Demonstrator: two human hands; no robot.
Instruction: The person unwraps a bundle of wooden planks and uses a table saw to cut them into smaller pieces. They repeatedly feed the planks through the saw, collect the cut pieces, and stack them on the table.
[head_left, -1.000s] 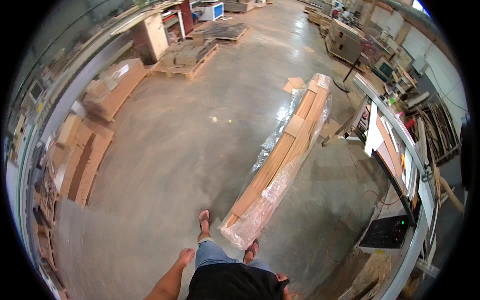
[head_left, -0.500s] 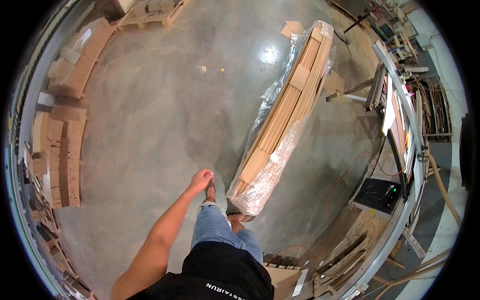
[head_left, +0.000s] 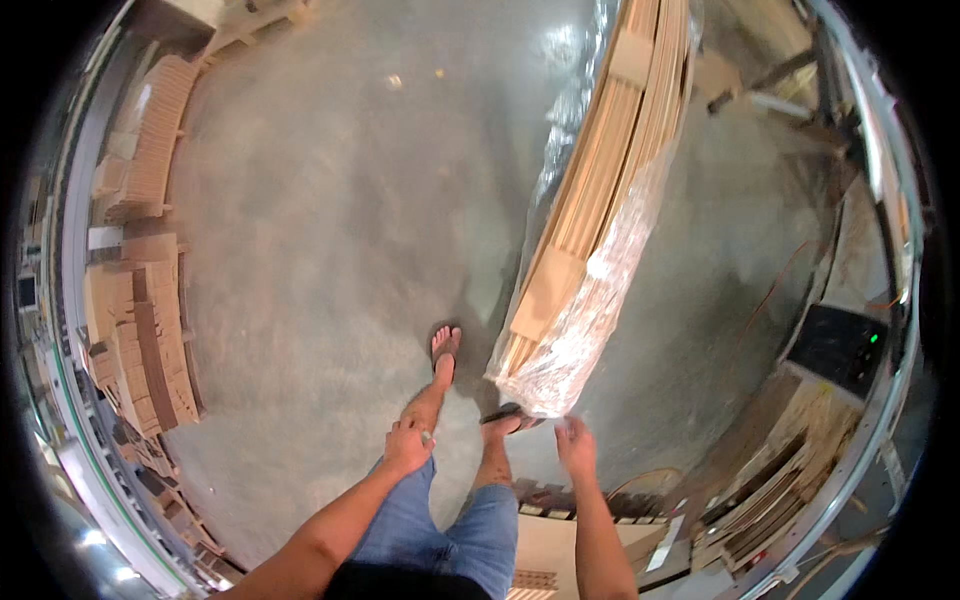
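Observation:
A long bundle of wood strips (head_left: 600,180) lies on the floor in front of me, slanting away to the right. Clear plastic wrap (head_left: 585,335) covers its near end and sides, and cardboard pieces (head_left: 548,292) rest across the top. Close to that near end, my right hand (head_left: 577,450) has its fingers drawn together; whether they grip the film is too blurred to make out. My left hand (head_left: 408,447) is at my left knee with its fingers curled, and a small pale greenish thing shows at the fingertips.
Cardboard stacks (head_left: 140,340) line the left side. A black box with a green light (head_left: 840,350) stands at the right, beside scrap wood strips (head_left: 765,490). An orange cord (head_left: 775,290) runs over the floor. My sandalled feet (head_left: 447,345) are close to the bundle.
My right hand has come into view by the bundle's near end. The left hand has drawn back to my knee. The view has shifted, and the bundle now appears larger.

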